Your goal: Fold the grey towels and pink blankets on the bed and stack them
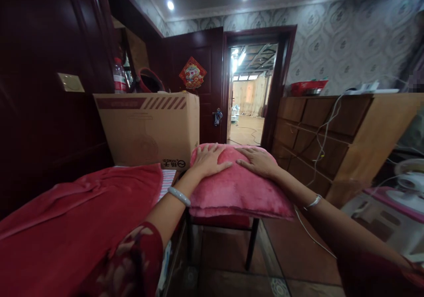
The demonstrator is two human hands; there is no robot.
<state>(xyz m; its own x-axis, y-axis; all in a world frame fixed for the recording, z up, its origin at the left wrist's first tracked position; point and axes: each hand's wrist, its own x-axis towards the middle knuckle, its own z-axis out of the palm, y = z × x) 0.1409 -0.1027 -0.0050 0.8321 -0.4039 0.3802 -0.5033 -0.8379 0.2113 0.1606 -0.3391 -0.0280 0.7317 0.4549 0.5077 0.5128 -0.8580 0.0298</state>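
A plush pink folded blanket or cushion rests on a chair with a red seat and dark legs. My left hand lies flat on its upper left part, fingers spread and pointing away from me. Across from it, my right hand presses on the upper right part, fingers stretched toward the left hand. Both palms touch the soft surface, and neither hand grips it. A gap of pink fabric shows between the two thumbs.
At the left, a red blanket covers a bed-like surface. Behind it stands a large cardboard box with a bottle on top. A wooden drawer cabinet with hanging white cables is at the right, near a white-and-pink appliance. An open doorway lies ahead.
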